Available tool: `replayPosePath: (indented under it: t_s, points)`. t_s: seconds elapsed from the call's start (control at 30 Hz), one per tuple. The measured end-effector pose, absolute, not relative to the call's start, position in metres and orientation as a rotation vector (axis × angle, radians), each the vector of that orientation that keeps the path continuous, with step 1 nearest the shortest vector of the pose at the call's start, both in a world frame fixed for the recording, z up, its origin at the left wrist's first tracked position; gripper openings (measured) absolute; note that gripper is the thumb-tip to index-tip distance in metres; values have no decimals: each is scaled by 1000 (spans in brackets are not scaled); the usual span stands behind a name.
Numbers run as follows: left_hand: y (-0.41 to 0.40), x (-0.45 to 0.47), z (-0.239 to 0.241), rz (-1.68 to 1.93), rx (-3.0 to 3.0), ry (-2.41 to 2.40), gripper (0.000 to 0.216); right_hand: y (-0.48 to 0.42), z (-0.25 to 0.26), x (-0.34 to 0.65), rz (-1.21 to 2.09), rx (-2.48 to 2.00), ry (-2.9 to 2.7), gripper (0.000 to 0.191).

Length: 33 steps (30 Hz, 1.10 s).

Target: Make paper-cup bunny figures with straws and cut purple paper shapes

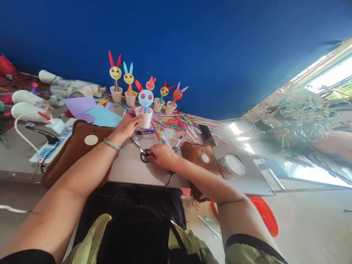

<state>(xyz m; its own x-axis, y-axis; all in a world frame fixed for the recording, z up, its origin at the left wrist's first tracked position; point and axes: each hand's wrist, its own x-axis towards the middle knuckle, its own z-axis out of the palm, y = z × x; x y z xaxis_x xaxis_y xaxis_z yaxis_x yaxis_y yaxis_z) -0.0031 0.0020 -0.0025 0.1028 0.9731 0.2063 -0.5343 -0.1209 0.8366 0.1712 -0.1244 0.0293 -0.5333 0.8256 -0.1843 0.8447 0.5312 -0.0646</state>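
Note:
My left hand grips a white paper cup by its left side, the thumb along its front. Out of the cup rises a light-blue round paper face with red eyes and a red ear, on purple and blue stems. Low on the table, my right hand is closed at the black handles of a pair of scissors, whose blades point away to the left. Just beyond that hand lie a glue stick or tube and a white-and-black tool, partly hidden.
Several finished rabbit cups line the blue wall. Coloured pipe cleaners spread behind the scissors, near a phone. Brown cushions flank the work area; a white tub stands right. A power strip with cables lies left.

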Motion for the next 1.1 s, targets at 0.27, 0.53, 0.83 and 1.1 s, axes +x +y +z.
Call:
replayPosePath:
  t_s: [0.27,0.53,0.83,1.1]
  points:
    - [1,-5,3,1419,1035,563,81,-110,27,150,-123,1514,2453,37]
    - [2,-8,6,1497,1010,600,82,-109,28,180,-186,1666,2385,28]
    - [7,-10,7,1640,896,624,78,-99,28,231,-707,2319,2703,27]
    - [5,-9,7,1612,910,625,77,-98,30,225,-1359,2239,2724,37]
